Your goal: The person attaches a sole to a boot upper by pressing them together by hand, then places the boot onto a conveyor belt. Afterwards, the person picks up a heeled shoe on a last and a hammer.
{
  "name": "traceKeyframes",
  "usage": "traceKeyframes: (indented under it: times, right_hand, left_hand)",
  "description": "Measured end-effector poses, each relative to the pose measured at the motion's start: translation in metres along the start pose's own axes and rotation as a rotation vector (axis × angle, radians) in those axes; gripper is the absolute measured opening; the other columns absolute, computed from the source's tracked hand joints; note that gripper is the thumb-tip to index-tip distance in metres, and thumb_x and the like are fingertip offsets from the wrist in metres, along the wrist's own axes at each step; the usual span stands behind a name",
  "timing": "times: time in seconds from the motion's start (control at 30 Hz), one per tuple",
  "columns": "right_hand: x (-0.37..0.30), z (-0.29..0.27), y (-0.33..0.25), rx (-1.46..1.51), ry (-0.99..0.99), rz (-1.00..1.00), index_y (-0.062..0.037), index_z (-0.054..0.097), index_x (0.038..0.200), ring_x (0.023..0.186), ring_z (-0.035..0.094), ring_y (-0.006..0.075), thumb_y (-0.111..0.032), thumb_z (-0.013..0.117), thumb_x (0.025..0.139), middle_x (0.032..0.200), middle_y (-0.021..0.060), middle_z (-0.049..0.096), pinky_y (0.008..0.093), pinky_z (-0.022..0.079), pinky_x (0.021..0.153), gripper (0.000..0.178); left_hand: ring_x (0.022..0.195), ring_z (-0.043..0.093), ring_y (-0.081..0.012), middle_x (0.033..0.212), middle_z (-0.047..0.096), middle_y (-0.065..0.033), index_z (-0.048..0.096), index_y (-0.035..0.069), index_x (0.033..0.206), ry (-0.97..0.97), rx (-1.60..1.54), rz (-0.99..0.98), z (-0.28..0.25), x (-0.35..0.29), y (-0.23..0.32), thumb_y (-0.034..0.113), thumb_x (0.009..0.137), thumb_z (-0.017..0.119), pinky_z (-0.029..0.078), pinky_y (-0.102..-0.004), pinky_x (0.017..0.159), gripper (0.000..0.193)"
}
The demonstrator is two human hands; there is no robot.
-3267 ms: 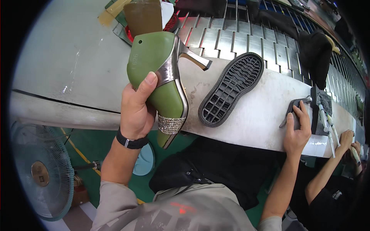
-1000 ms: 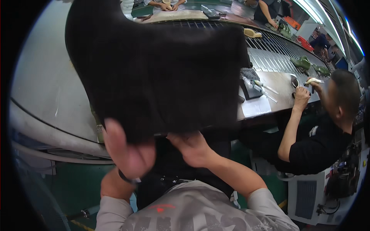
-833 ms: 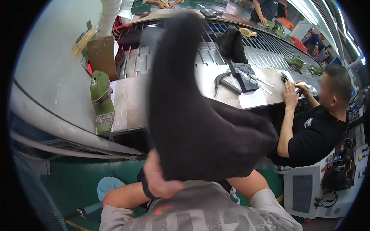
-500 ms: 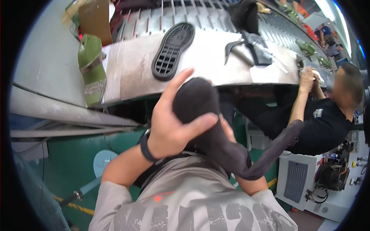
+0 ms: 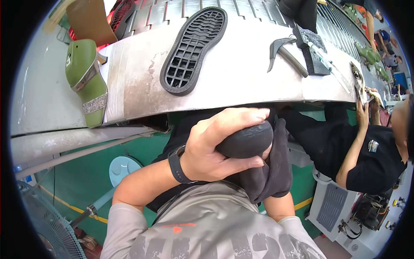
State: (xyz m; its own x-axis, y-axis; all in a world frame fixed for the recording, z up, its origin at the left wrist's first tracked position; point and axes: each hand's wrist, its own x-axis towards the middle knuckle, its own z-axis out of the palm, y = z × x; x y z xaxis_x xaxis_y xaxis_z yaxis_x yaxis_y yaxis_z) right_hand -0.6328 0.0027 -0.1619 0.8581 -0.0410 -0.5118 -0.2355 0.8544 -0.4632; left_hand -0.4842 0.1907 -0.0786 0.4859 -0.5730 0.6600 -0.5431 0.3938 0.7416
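Black boot (image 5: 245,144): I see it held in the air on the near side of the bench (image 5: 250,82), its rounded end toward me and its soft shaft folded down at the right. The left hand (image 5: 211,146) grips that end, fingers above and thumb below. The right hand (image 5: 268,153) is mostly hidden behind the boot; I cannot tell its hold. Beyond, on the bench, lies a black outsole (image 5: 194,56), gridded side up, well apart from the boot. From my distant seat I judge the handling under way but the two pieces unjoined. To the right, a hammer (image 5: 294,61) rests unheld, near a dark block (image 5: 317,64) with white pen-like tools (image 5: 318,52). To the left, a green heeled sandal (image 5: 88,82) lies with its glittering band in place; I judge it assembled. Farther right sits a co-worker (image 5: 377,155); metal slats (image 5: 263,11) line the far side.
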Motion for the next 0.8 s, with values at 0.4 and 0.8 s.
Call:
traceKeyframes:
  times: [0.4,0.8]
  right_hand:
    - [-0.052,0.042,-0.050,0.005,-0.056,0.078,0.0079,0.045,0.154,0.120,0.067,0.0496,-0.063,0.026,0.113,0.135,0.0378,0.062,0.0524,0.058,0.103,0.084]
    - [-0.034,0.004,-0.027,0.044,0.000,0.124,0.0067,0.043,0.157,0.116,0.069,0.0533,-0.062,0.033,0.112,0.136,0.0418,0.061,0.0609,0.060,0.097,0.083]
  left_hand:
    - [0.122,0.069,-0.0419,0.130,0.072,-0.0286,0.061,-0.002,0.144,0.079,0.880,-0.117,-0.105,0.152,-0.120,0.035,0.105,0.067,0.053,-0.0448,0.106,0.054]
    - [0.088,0.073,-0.0103,0.101,0.079,-0.0069,0.075,-0.006,0.115,0.124,0.127,-0.715,-0.157,0.111,-0.022,0.014,0.098,0.076,0.058,-0.0252,0.083,0.026]
